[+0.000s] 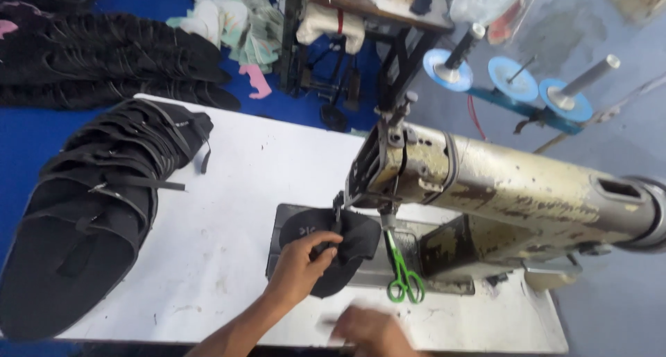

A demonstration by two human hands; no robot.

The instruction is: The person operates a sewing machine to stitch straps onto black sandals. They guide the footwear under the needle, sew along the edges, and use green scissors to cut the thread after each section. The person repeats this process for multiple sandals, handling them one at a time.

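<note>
Left hand [303, 258], fingers curled, grips a black fabric piece [340, 249] under the sewing machine [485, 183]. Right hand [371, 331] is blurred; its opening is unclear. Green scissors [402, 274] lie just above it.

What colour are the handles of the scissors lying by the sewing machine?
Bright green; the scissors show best in the head view.

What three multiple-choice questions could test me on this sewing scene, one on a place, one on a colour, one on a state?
1. Where do the scissors lie?
A. on the sewing machine bed, beside the needle
B. on the floor
C. on the stacked black pieces

2. What colour are the scissor handles?
A. red
B. green
C. yellow

3. What is the left hand doing?
A. hanging free
B. gripping the scissors
C. pressing a black fabric piece

Answers: 1 A, they rest right of the fabric; 2 B, the loops are bright green; 3 C, its fingers lie on the cloth.
</note>
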